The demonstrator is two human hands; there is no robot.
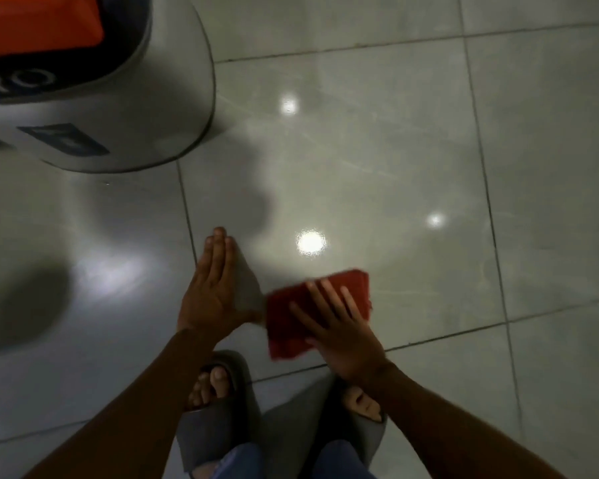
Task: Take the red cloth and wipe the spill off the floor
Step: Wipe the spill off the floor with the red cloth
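Note:
A folded red cloth [287, 314] lies flat on the glossy grey tile floor [395, 167], just ahead of my feet. My right hand [339, 331] presses down on top of it, fingers spread across the fabric. My left hand [210, 288] rests flat on the floor to the cloth's left, fingers straight and together, holding nothing. I cannot make out a distinct spill; the tiles show only bright light reflections and faint streaks.
A large white and grey rounded appliance [125, 108] with an orange top stands on the floor at the upper left. My feet in grey slides [218, 420] are directly below the hands. Dark grout lines cross the tiles.

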